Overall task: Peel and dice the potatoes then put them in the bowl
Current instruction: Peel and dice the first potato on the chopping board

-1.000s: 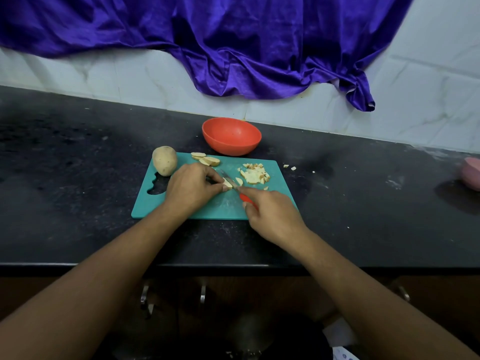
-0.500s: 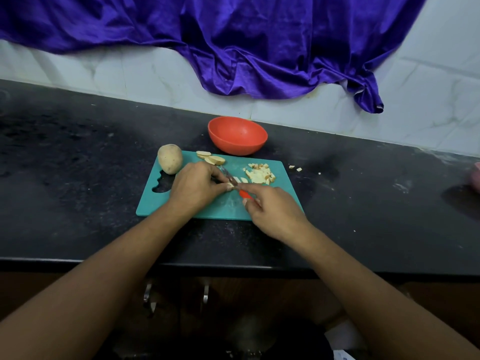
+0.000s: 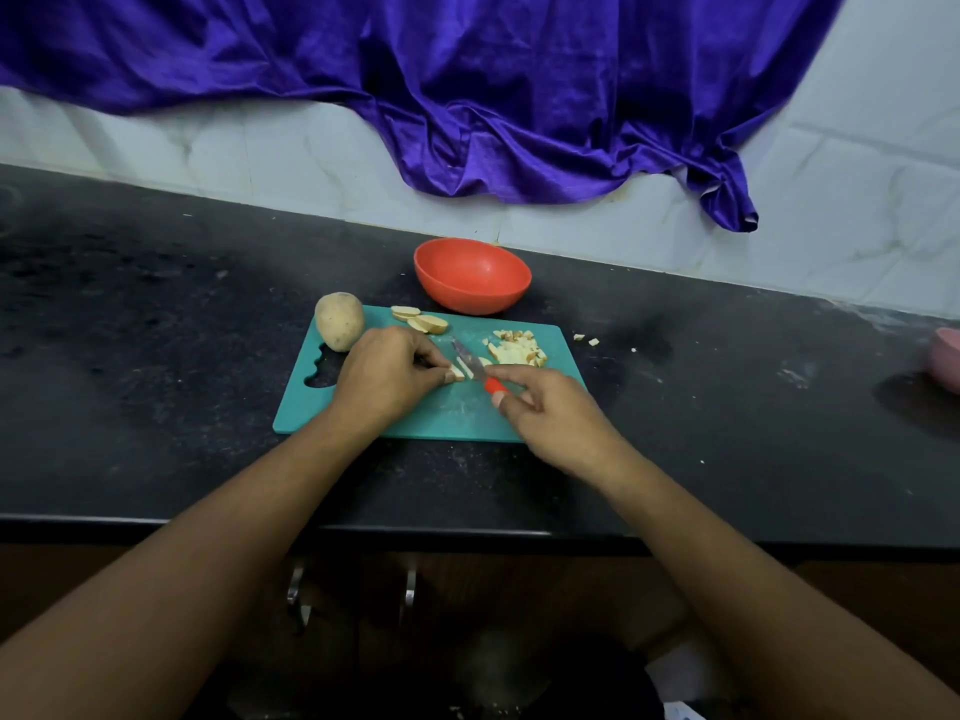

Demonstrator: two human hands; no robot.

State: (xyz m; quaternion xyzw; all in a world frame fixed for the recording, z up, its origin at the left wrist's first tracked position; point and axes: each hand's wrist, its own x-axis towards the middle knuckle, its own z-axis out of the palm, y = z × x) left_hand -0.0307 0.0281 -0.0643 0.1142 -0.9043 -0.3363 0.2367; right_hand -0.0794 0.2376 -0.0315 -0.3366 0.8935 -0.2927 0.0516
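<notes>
Currently, left hand (image 3: pixel 387 374): palm down over the board, fingers curled in, tips pinching a pale potato strip (image 3: pixel 459 374) against it.
Right hand (image 3: pixel 550 413): closed round the red handle of the knife (image 3: pixel 469 360), forefinger stretched along the top toward the blade.
Knife: tip pointing far-left, edge down at the strip, just right of the left fingertips.
Potato strip: mid-board, between both hands; cannot tell how much more sits hidden under the fingers.
Diced potato (image 3: pixel 517 349): small pale heap on the far-right part of the board, just right of the blade.
Potato slices (image 3: pixel 422 320): short overlapping row at the board's far edge, just beyond the left hand, brownish rims.
Whole potato (image 3: pixel 339 321): skin on, at the far-left corner of the board, next to the cut-out grip hole.
Bowl (image 3: pixel 467 296): red-orange, upright on the surface just beyond the board's far edge.
Cutting board (image 3: pixel 441 415): teal, flat on the surface (image 3: pixel 156 356).
Stray bits (image 3: pixel 586 339): a few crumbs on the surface just off the board's far-right corner.
Backdrop: white tiled wall (image 3: pixel 857 174), purple cloth (image 3: pixel 467 96) draped over it.
Pink object (image 3: pixel 945 362): cut off at the right edge, well apart from the board; cannot tell what.
</notes>
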